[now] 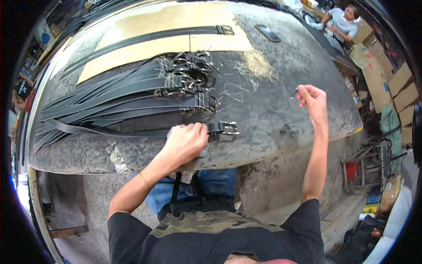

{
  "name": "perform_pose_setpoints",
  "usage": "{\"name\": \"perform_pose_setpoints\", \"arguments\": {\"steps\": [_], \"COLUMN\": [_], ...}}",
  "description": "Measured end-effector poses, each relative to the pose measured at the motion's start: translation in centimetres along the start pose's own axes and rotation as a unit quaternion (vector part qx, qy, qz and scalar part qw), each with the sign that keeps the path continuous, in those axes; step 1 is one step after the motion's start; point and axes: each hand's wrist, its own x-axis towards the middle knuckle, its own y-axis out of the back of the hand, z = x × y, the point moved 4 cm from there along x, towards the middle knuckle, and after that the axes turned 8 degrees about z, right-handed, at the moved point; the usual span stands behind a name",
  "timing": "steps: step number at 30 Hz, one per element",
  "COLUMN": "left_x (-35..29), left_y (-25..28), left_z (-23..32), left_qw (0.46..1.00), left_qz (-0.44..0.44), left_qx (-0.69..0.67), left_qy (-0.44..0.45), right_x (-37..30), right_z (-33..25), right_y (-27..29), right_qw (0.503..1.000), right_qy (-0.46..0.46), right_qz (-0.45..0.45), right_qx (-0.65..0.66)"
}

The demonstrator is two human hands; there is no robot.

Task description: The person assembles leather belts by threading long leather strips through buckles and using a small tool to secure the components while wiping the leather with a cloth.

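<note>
My left hand [187, 141] is closed around a black leather belt [215, 128] at the near edge of the table. The belt's silver buckle [230, 128] sticks out to the right of my knuckles. Off to the right and raised over the table, my right hand [313, 100] has thumb and fingers pinched together. A small dark tip shows at those fingers, too small to name. Just beyond my left hand lies a pile of black belts [127, 90], their buckles [193, 70] bunched at the right end with loose pale threads.
The dark, scuffed table [303, 57] bears a yellowish board [167, 22] with a single belt [145, 40] across it. Thread scraps [259, 64] and a phone [267, 33] lie farther right. A person [345, 22] sits at the far right near cardboard boxes [402, 81].
</note>
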Motion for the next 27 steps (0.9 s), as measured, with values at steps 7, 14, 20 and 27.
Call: {"name": "perform_pose_setpoints", "arguments": {"steps": [7, 14, 20, 27], "left_x": [1.2, 2.6, 3.0, 2.6], "left_y": [1.7, 5.2, 8.4, 9.4], "left_z": [0.1, 0.7, -1.8, -3.2], "left_qw": [0.995, 0.99, 0.967, 0.987], "left_qz": [0.083, 0.138, 0.246, 0.152], "left_qx": [0.039, 0.014, -0.054, -0.018], "left_qy": [-0.029, -0.01, 0.038, 0.055], "right_x": [0.2, -5.5, -8.0, -1.9], "right_z": [-2.9, -8.9, -11.7, -12.2], "right_y": [-5.1, -15.4, -18.4, -11.7], "right_qw": [0.998, 0.977, 0.945, 0.825], "right_qy": [0.001, 0.058, 0.167, 0.306], "right_qz": [0.055, 0.121, 0.281, 0.383], "right_qx": [-0.041, 0.166, -0.004, -0.282]}}
